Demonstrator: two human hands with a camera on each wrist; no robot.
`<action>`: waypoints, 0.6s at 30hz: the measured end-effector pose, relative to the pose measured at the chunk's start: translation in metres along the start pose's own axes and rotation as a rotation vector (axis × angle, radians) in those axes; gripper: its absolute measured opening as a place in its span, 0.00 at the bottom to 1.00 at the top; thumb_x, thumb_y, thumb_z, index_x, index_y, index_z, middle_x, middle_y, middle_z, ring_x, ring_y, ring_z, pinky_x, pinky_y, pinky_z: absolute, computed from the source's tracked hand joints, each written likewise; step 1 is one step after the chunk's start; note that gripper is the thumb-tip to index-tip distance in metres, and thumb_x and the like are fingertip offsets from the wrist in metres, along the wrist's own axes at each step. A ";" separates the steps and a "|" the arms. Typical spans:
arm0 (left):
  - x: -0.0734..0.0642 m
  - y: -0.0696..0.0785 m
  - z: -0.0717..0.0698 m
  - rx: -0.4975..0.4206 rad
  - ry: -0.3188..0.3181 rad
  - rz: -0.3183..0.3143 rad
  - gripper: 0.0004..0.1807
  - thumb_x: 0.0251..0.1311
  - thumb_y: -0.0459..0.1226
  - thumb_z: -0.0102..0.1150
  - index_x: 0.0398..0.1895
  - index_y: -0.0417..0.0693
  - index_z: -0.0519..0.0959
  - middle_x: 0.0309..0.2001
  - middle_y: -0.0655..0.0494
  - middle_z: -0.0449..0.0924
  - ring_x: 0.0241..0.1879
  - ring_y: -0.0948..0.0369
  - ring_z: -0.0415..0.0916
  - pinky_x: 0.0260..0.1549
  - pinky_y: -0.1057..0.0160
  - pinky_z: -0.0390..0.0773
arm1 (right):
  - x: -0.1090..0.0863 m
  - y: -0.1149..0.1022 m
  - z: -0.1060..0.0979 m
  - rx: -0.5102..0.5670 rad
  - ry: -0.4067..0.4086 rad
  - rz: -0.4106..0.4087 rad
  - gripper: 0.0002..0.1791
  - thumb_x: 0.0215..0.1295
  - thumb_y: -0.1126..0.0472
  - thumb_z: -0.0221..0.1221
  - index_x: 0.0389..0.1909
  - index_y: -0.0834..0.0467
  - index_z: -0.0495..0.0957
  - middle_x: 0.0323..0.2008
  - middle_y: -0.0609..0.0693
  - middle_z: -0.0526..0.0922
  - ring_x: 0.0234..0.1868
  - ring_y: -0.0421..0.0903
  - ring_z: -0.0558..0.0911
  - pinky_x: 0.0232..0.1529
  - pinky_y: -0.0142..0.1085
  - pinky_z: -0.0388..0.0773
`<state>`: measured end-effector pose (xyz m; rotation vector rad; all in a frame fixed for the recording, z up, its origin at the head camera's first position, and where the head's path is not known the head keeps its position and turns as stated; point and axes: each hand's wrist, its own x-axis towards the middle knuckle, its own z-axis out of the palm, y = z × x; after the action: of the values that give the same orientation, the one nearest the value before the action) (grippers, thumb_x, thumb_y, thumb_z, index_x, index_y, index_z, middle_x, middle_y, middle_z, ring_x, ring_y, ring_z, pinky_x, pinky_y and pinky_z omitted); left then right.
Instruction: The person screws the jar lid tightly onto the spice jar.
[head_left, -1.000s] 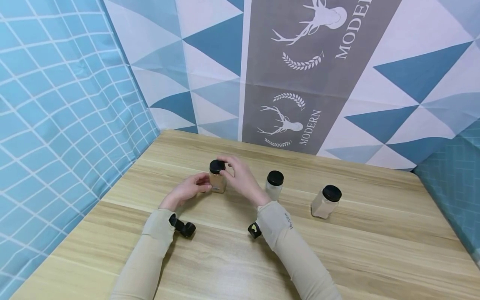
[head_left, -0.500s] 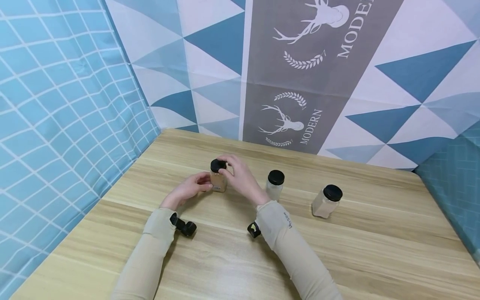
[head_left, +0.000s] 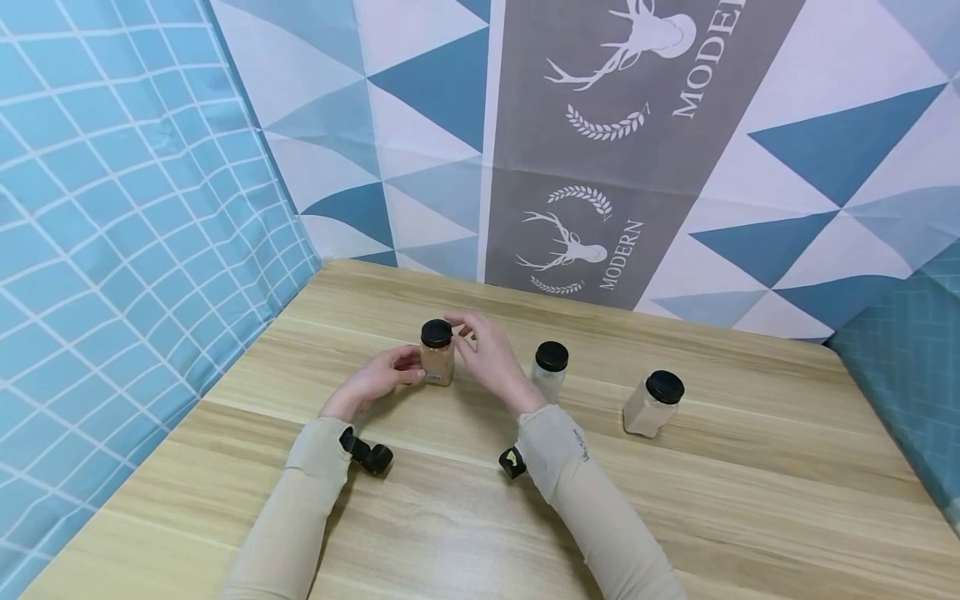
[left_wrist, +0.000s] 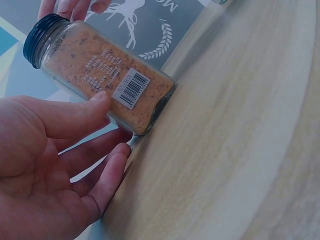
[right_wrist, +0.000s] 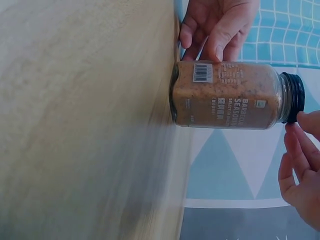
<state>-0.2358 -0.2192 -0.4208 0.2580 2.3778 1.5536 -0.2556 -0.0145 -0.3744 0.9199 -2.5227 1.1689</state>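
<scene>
A glass seasoning jar (head_left: 437,360) with orange-brown powder and a black lid (head_left: 437,333) stands upright on the wooden table. Its barcode and "BARBECUE SEASONING" print show in the right wrist view. My left hand (head_left: 378,377) holds the jar low on its side, thumb (left_wrist: 87,107) against the glass and fingers partly hidden behind. Beside the lid is my right hand (head_left: 487,354), its fingers loosely bent, with fingertips right at the lid's edge and not wrapped over it. In the right wrist view the thumb tip (right_wrist: 307,122) overlaps the lid's rim.
Two more black-lidded jars stand to the right: a pale one (head_left: 550,371) close behind the right forearm, and a beige one (head_left: 651,404) farther off. The wooden table (head_left: 750,500) meets a patterned wall covering (head_left: 427,200) at the back and a blue grid curtain (head_left: 112,208) at left.
My right fingers have come off the top of the lid and shifted slightly right to its edge, baring the lid. The left hand and the jar stay in place.
</scene>
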 end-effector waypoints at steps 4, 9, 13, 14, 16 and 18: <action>0.000 0.001 0.001 -0.009 0.001 -0.006 0.26 0.62 0.35 0.51 0.62 0.36 0.62 0.59 0.38 0.67 0.59 0.47 0.63 0.57 0.52 0.65 | 0.001 0.001 0.000 0.004 0.005 -0.029 0.20 0.61 0.69 0.54 0.55 0.57 0.71 0.50 0.53 0.76 0.47 0.47 0.76 0.49 0.39 0.73; 0.000 0.000 0.001 -0.022 -0.005 -0.011 0.26 0.62 0.35 0.51 0.63 0.37 0.61 0.59 0.39 0.66 0.60 0.47 0.63 0.58 0.51 0.64 | 0.003 -0.001 0.002 -0.001 -0.079 -0.124 0.28 0.60 0.76 0.47 0.62 0.58 0.65 0.61 0.54 0.67 0.61 0.49 0.67 0.62 0.39 0.62; 0.000 0.000 0.002 -0.029 -0.002 -0.014 0.26 0.62 0.35 0.51 0.63 0.38 0.61 0.60 0.40 0.66 0.60 0.47 0.62 0.59 0.51 0.63 | 0.003 -0.002 0.003 0.016 -0.103 -0.140 0.28 0.59 0.77 0.45 0.62 0.59 0.64 0.62 0.55 0.67 0.63 0.49 0.65 0.64 0.38 0.59; 0.000 0.000 0.002 -0.026 -0.002 -0.011 0.26 0.62 0.35 0.51 0.63 0.38 0.61 0.60 0.40 0.66 0.60 0.47 0.62 0.59 0.51 0.63 | 0.003 -0.002 0.003 0.024 -0.100 -0.128 0.28 0.60 0.77 0.45 0.62 0.59 0.65 0.61 0.54 0.68 0.62 0.49 0.67 0.63 0.38 0.61; 0.000 0.001 0.001 -0.026 0.000 -0.010 0.26 0.62 0.35 0.51 0.63 0.38 0.61 0.60 0.39 0.66 0.60 0.47 0.62 0.59 0.51 0.63 | 0.002 -0.003 0.002 0.047 -0.091 -0.093 0.27 0.61 0.76 0.46 0.62 0.58 0.65 0.60 0.54 0.70 0.59 0.48 0.70 0.60 0.37 0.65; -0.001 0.001 0.001 -0.021 0.005 -0.010 0.26 0.62 0.35 0.51 0.63 0.37 0.61 0.60 0.39 0.66 0.60 0.47 0.62 0.58 0.51 0.63 | 0.002 -0.003 0.001 0.068 -0.077 -0.055 0.25 0.61 0.75 0.47 0.61 0.59 0.66 0.57 0.54 0.72 0.55 0.48 0.73 0.56 0.37 0.70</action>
<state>-0.2345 -0.2182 -0.4200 0.2371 2.3619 1.5754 -0.2554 -0.0177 -0.3730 1.0641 -2.5137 1.2326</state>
